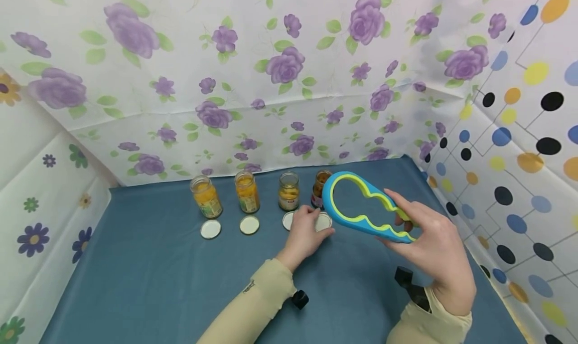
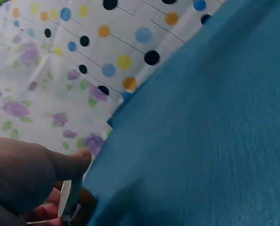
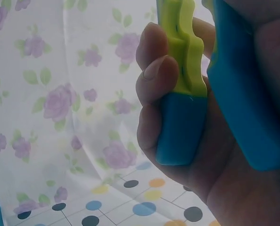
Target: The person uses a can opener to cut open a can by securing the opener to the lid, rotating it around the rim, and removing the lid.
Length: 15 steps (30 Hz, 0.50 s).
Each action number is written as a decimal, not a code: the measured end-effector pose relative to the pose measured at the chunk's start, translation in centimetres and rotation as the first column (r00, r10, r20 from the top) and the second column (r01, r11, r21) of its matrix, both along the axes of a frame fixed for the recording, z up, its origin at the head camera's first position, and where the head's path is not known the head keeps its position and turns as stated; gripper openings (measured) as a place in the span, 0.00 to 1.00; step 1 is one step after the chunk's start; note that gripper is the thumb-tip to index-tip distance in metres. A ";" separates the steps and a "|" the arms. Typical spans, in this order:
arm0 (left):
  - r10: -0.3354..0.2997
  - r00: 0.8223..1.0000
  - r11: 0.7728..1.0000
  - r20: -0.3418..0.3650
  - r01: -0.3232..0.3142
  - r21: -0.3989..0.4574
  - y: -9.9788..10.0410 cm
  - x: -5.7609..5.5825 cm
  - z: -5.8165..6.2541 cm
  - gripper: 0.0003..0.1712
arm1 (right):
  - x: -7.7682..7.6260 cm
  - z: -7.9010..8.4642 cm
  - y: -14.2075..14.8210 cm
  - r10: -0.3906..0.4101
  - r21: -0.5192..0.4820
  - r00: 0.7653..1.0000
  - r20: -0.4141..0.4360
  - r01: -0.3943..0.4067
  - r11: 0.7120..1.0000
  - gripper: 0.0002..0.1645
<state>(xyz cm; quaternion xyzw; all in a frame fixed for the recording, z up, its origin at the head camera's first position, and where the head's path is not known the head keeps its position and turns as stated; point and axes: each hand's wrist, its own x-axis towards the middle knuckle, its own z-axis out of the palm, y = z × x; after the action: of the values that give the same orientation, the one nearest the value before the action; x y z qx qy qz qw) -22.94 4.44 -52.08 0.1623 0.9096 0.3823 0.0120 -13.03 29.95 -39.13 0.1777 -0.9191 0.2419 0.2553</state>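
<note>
My left hand pinches a white-lined jar lid at the table, in front of the rightmost jar. The left wrist view shows that lid edge-on between thumb and fingers. Just left of the hand lies another lid, partly covered by it. My right hand grips the handle ends of a blue and lime-green jar opener, raised above the table with its loop pointing left. In the right wrist view, fingers curl round one arm of the opener.
Three more uncapped glass jars stand along the back: two with orange contents and one with yellowish pieces. Two lids lie before the left jars. Patterned sheets wall the blue-covered table.
</note>
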 end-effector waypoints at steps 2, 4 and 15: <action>0.001 0.999 0.998 -0.048 -0.004 -0.060 0.4 -0.4 -0.3 0.41 | -0.1 0.0 -0.1 0.006 -0.008 1.000 0.005 -0.006 1.000 0.59; -0.002 0.997 0.995 -0.081 -0.007 -0.102 0.7 -0.7 -0.6 0.41 | -0.1 -0.1 -0.1 0.005 -0.008 1.000 0.011 -0.005 1.000 0.59; 0.001 0.996 0.982 -0.093 -0.019 -0.189 1.8 -1.8 -1.7 0.36 | -0.3 -0.4 0.1 -0.024 0.023 0.999 0.031 0.024 0.999 0.58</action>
<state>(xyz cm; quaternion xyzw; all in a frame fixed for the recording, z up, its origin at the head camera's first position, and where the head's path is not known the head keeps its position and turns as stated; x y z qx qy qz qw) -24.75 6.21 -53.80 0.1733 0.9422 0.2862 -0.0169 -13.34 30.05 -39.49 0.1656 -0.9277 0.2313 0.2419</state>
